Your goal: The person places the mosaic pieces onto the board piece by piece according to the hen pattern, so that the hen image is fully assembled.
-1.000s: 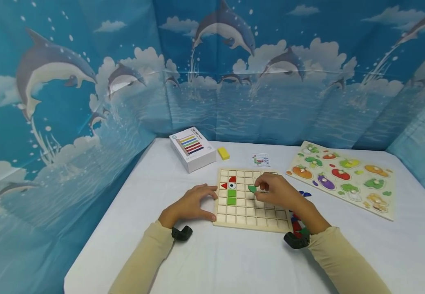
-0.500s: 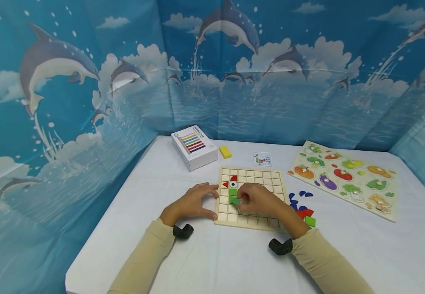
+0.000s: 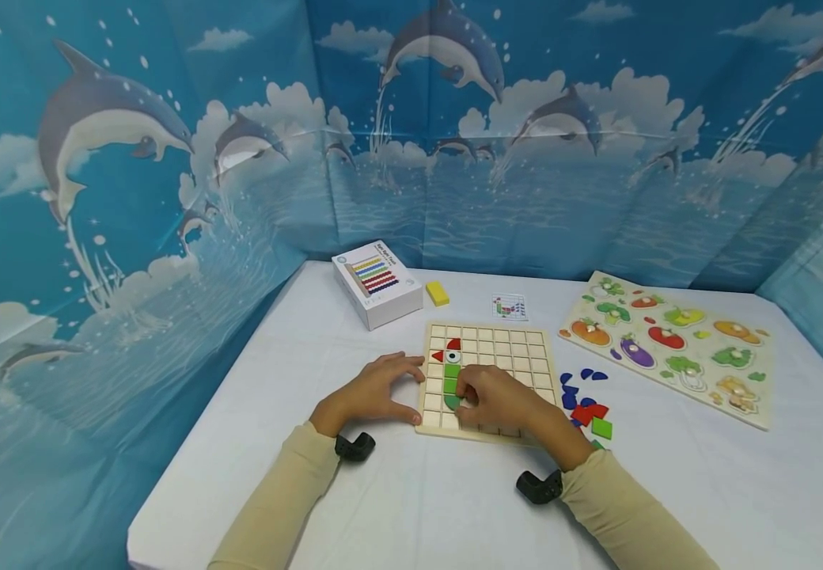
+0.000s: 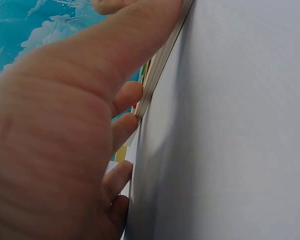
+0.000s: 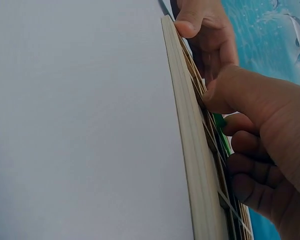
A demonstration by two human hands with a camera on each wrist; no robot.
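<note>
A wooden grid board (image 3: 538, 366) lies flat on the white table. My left hand (image 3: 372, 389) rests at its left edge, thumb and fingers spread apart and touching the rim. My right hand (image 3: 498, 398) is over the board, thumb and forefinger pinching a dark green rounded piece (image 3: 451, 402), partly hidden by the fingers. This piece sits in the cell just below two light green squares (image 3: 451, 385). Above them are an eye tile (image 3: 453, 356), a red triangle (image 3: 438, 356) and a red curved piece (image 3: 454, 343). In the right wrist view the green piece (image 5: 220, 120) shows between thumb and forefinger.
Loose blue pieces (image 3: 569, 400), red pieces (image 3: 588, 413) and a green square (image 3: 601, 428) lie right of the board. Behind stand a white box (image 3: 390, 305), a yellow block (image 3: 437, 294) and a pattern card (image 3: 509, 307). A vegetable puzzle board (image 3: 668, 360) lies at the right.
My right hand has carried the dark green piece left and down across the board, to the cell below the light green squares. The left hand has stayed at the board's edge.
</note>
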